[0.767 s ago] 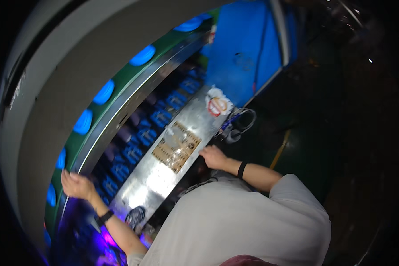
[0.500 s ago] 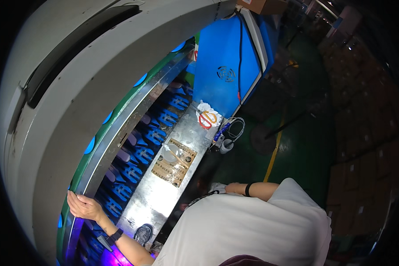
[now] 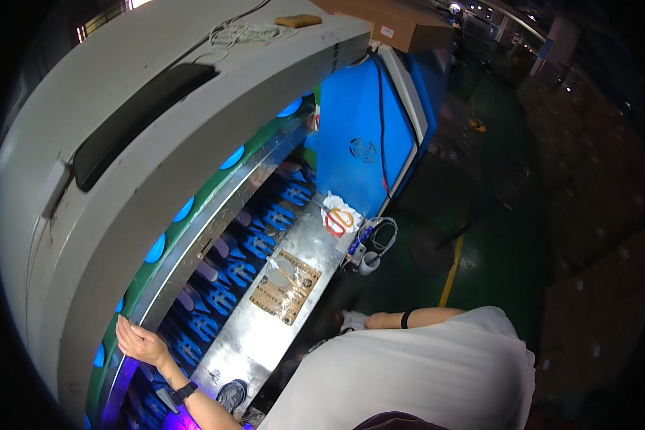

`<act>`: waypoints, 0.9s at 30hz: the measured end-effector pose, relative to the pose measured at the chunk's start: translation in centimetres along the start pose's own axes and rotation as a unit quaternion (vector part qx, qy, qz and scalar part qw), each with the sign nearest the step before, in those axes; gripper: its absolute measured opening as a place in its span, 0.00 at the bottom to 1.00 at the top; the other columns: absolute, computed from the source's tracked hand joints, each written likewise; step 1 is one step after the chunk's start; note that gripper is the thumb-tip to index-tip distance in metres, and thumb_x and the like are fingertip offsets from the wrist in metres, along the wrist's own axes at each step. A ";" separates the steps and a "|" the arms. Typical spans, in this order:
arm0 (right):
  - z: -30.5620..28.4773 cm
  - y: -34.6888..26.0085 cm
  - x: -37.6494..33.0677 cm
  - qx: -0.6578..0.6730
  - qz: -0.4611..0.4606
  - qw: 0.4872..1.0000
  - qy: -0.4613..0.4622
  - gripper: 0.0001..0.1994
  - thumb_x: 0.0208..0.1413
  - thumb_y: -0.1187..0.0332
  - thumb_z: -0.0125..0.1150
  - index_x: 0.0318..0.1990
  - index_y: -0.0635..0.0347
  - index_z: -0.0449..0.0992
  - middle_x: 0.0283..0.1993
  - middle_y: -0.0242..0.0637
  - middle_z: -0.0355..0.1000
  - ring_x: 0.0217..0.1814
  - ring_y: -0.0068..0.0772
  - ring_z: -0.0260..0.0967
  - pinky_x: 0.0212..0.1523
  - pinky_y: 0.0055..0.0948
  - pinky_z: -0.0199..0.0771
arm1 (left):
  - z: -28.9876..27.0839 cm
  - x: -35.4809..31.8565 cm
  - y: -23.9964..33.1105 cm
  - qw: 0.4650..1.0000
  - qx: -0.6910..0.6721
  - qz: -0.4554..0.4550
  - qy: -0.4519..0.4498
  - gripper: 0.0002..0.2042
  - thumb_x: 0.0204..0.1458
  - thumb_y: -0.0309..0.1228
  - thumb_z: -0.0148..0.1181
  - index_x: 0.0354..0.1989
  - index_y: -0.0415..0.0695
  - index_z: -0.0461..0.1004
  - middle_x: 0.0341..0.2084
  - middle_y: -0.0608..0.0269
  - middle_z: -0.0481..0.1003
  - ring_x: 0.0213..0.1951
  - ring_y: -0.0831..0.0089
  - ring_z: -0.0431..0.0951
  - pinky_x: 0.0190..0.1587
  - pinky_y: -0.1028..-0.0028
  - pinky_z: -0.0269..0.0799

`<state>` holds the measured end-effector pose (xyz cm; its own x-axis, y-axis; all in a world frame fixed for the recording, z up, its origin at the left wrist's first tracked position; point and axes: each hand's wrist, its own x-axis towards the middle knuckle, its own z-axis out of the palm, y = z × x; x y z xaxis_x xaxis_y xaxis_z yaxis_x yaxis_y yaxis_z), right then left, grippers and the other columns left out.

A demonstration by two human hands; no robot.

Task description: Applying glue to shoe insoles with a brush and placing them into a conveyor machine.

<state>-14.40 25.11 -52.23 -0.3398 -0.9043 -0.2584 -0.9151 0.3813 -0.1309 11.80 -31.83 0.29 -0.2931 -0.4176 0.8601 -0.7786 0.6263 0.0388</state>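
Observation:
My left hand [image 3: 142,344] rests at the metal rail [image 3: 150,304] along the curved machine's opening, fingers stretched out close together, nothing visible in them. Blue discs [image 3: 155,248] sit spaced on the green belt [image 3: 140,282] behind the rail, one near my fingertips. Below the rail run rows of blue clamp-like holders [image 3: 222,299] with pale, rounded pieces among them. Low beside my body, my right hand [image 3: 377,321] closes on a crumpled white cloth [image 3: 354,319]; my shirt and the dark surroundings partly hide its fingers.
On the metal bench [image 3: 222,351] lie a brown printed sheet with a round clear dish [image 3: 280,273] and a stick, and red- and orange-handled scissors [image 3: 335,223] on white paper. A blue panel [image 3: 351,129] stands beyond. A cardboard box [image 3: 398,34] tops the machine. A shoe [image 3: 231,394] shows below.
The view has shifted, showing more of the machine's top and the cardboard box. My left hand stays at the rail, its fingers slightly changed. My right hand stays low beside my body.

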 end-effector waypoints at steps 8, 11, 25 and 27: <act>-3.8 1.2 -1.3 0.180 0.106 0.977 -0.029 0.26 0.60 0.59 0.51 0.65 0.57 0.65 0.63 0.40 0.70 0.64 0.39 0.68 0.60 0.33 0.66 | -1.7 -1.5 -3.8 0.996 0.085 0.019 -0.012 0.20 0.68 0.35 0.39 0.54 0.38 0.76 0.54 0.57 0.78 0.57 0.58 0.75 0.59 0.59 0.65; -4.8 -2.1 3.4 0.246 0.168 0.953 -0.055 0.27 0.60 0.60 0.51 0.67 0.56 0.63 0.63 0.37 0.70 0.63 0.37 0.69 0.58 0.29 0.67 | -1.5 -1.7 -4.0 0.995 0.098 0.006 -0.018 0.20 0.69 0.36 0.39 0.55 0.38 0.76 0.55 0.57 0.77 0.57 0.58 0.75 0.59 0.59 0.65; -30.2 4.2 -4.1 0.082 -0.165 0.902 -0.392 0.20 0.53 0.61 0.58 0.49 0.65 0.79 0.51 0.58 0.76 0.55 0.56 0.75 0.54 0.45 0.74 | 0.8 -2.6 -5.2 0.992 0.126 -0.001 -0.009 0.19 0.69 0.36 0.41 0.57 0.40 0.75 0.56 0.58 0.77 0.58 0.59 0.74 0.62 0.62 0.63; -28.7 4.2 -3.7 0.095 -0.161 0.915 -0.359 0.18 0.51 0.62 0.59 0.44 0.66 0.81 0.47 0.56 0.78 0.53 0.55 0.76 0.54 0.47 0.75 | 0.6 -2.8 -5.7 0.993 0.120 -0.003 -0.012 0.20 0.70 0.37 0.40 0.57 0.39 0.75 0.56 0.58 0.77 0.58 0.58 0.74 0.62 0.62 0.63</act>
<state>-23.24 24.52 -24.34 0.2321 -0.6423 -0.7305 -0.8658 0.2058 -0.4561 16.66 -34.66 -2.62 -0.2996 -0.4378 0.8477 -0.8891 0.4503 -0.0816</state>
